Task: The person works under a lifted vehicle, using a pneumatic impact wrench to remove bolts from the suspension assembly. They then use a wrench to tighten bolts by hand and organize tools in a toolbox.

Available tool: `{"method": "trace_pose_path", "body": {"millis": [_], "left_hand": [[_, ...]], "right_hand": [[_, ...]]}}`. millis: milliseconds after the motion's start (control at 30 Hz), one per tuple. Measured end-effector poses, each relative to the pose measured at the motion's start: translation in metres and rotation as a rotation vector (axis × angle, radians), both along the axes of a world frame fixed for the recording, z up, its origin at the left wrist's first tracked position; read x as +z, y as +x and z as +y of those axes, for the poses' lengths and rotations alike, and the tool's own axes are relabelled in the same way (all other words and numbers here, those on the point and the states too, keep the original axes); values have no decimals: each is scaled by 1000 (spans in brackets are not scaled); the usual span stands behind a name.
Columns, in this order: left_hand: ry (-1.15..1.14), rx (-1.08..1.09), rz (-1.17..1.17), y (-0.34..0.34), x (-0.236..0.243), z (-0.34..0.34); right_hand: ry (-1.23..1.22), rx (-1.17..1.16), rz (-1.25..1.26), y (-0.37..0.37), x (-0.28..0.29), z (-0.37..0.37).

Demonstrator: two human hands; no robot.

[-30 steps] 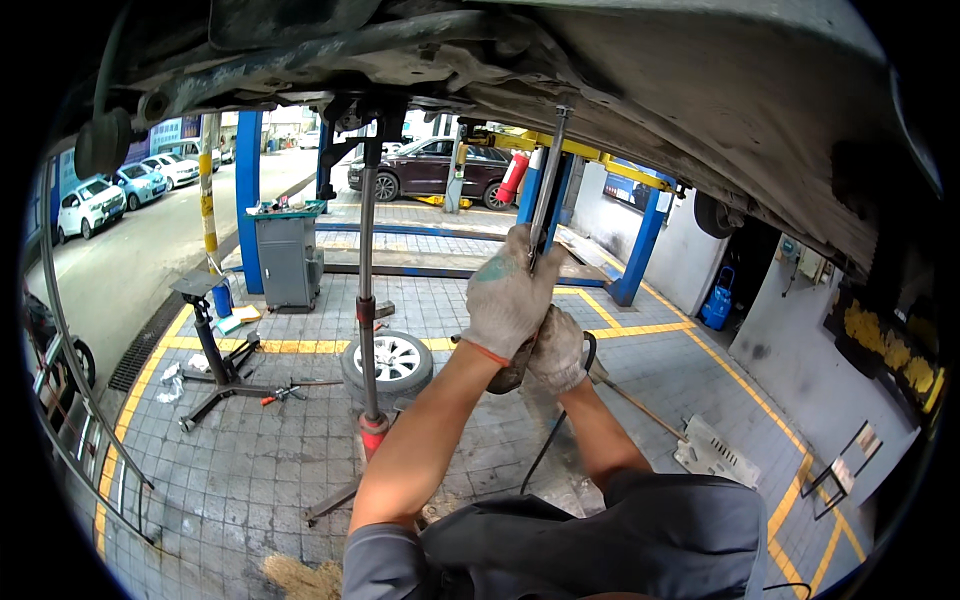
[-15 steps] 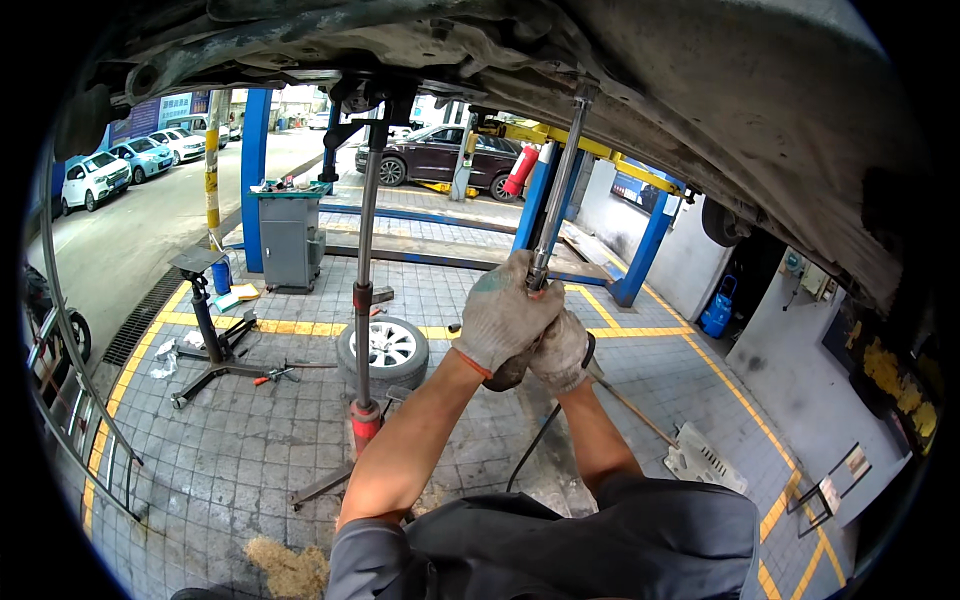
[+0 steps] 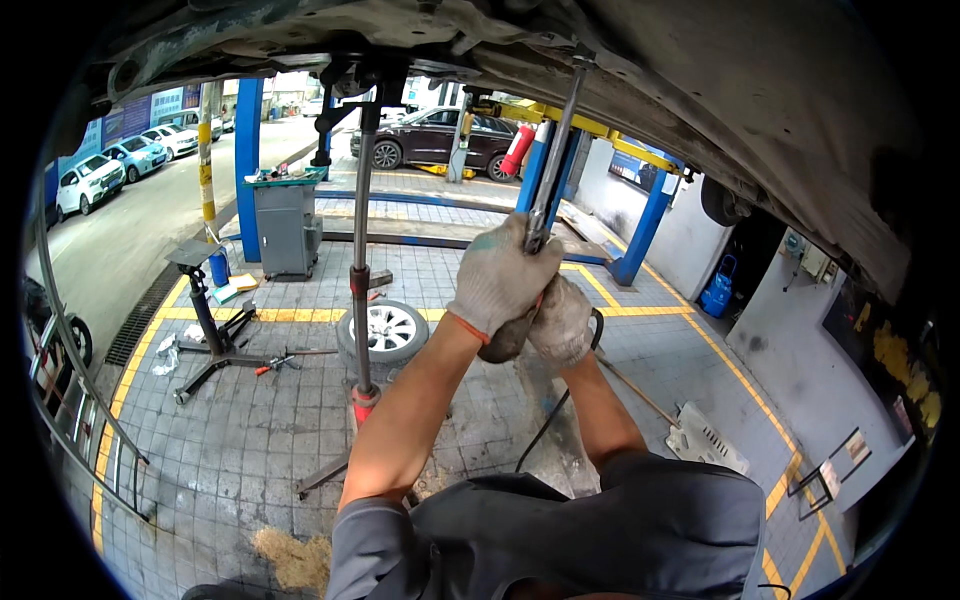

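Observation:
Both my hands wear pale, stained knit gloves and are closed around a power wrench. Its dark body is mostly hidden by the gloves; a black hose hangs below it. My left hand wraps the tool's front end, where a long metal extension bar comes out. Lower and to the right, my right hand grips the handle end. The bar slants up to the underside of a raised car, its top end meeting the underbody there; the fastener is not visible.
An upright support pole with a red lower part stands at left. Behind it lies a wheel. Farther left are a black stand and a grey tool cabinet. A pale perforated plate lies right on the tiled floor.
My view has shifted slightly, so the hands and the bar appear a little higher. Both hands keep their hold on the power wrench, and the bar still reaches the underbody.

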State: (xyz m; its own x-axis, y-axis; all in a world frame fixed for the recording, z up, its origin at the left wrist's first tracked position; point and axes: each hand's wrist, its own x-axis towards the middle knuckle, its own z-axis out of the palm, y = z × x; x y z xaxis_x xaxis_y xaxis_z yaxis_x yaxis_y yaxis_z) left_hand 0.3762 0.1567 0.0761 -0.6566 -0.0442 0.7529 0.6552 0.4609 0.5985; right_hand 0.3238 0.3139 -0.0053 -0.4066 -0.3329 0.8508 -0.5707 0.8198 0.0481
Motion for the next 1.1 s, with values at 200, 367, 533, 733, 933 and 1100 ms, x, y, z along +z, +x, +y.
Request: {"method": "trace_pose_path", "body": {"millis": [200,367,533,733,933,1100], "left_hand": [[6,-30,-6,3,1,1],[35,-21,4,3,2,1],[40,-36,16,-3,-1,0],[0,0,-8,2,-2,1],[38,-16,99,-5,-3,4],[34,-12,-2,2,4,0]], "right_hand": [[-1,-80,16,-4,-2,4],[26,-74,100,-7,-10,6],[27,-62,129,-13,-3,3],[25,-95,67,-2,-10,5],[-16,-51,44,-2,-5,5],[10,-114,23,-2,-2,4]]}}
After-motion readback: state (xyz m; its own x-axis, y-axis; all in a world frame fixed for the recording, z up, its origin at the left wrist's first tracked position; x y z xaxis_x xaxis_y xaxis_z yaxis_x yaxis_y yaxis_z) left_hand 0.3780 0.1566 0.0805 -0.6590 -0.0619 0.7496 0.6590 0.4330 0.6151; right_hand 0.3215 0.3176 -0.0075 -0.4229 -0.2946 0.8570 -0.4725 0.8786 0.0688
